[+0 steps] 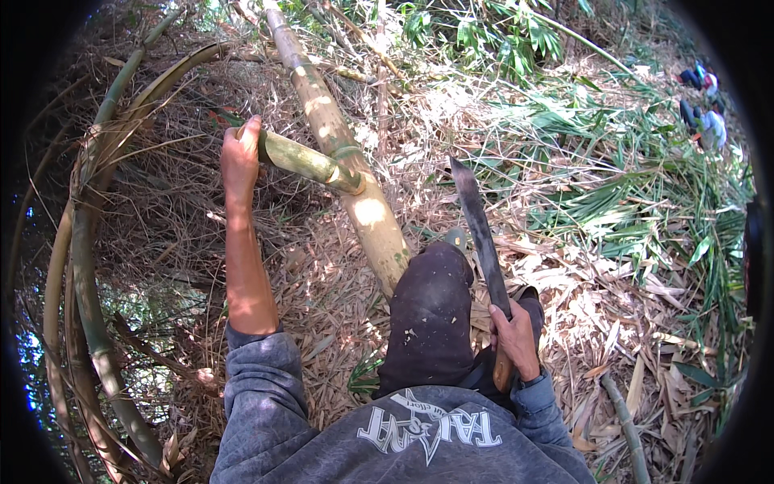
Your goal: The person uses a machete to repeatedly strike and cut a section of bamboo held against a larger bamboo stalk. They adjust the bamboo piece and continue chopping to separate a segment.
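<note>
A thick yellow-green bamboo pole point(332, 121) runs from the far top down toward my bent knee. From one of its joints a cut branch stub point(310, 163) sticks out to the left. My left hand point(242, 157) is closed at the stub's cut end, arm stretched forward; the fingers' far side is hidden. In my right hand point(516, 332) is a machete with a dark blade point(481, 226) and a wooden handle point(503, 369). Its tip points up and away, to the right of the pole and apart from it.
Curved bamboo stems point(89, 266) stand along the left. Dry leaves point(597, 282) cover the ground, with green bamboo leaves point(605, 202) heaped at the right. Two blurred bundles or people point(709, 125) show at the far right. A thin cut stick point(627, 427) lies near right.
</note>
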Available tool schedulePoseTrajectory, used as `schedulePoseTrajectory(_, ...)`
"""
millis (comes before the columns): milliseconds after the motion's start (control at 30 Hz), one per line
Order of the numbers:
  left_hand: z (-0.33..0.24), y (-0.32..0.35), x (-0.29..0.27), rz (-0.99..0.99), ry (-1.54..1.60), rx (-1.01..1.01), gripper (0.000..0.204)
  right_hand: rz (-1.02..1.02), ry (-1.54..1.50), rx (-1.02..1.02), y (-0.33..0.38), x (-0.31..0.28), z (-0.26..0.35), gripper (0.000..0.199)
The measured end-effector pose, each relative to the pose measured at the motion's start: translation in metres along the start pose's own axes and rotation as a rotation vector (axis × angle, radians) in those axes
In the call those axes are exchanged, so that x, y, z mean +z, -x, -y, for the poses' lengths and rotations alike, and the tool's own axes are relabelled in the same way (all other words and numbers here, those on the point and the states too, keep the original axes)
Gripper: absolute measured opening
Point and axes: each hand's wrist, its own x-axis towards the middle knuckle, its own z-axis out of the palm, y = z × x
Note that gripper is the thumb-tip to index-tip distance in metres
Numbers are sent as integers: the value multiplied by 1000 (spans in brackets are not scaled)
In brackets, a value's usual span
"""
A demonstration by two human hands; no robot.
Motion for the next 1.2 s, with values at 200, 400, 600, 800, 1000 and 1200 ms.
schedulePoseTrajectory(200, 20, -11, -7, -32, -41, 51, 56, 13, 15, -9, 0, 3, 2, 25)
schedulePoseTrajectory(400, 18, -10, -6, -28, -43, 56, 57, 18, 11, -5, -3, 2, -3, 25)
schedulePoseTrajectory(600, 5, -6, -5, 14, -46, -53, 60, 16, 10, -8, -3, 3, -4, 25)
schedulePoseTrajectory(800, 18, -14, -8, -11, -106, 8, 65, 17, 27, -10, -2, 4, 1, 25)
schedulePoseTrajectory(1000, 14, -14, -8, 8, -144, -1, 62, 17, 18, -19, -3, 2, 0, 25)
schedulePoseTrajectory(1200, -12, 30, -22, 170, 99, -52, 52, 23, 3, -11, -3, -2, 3, 25)
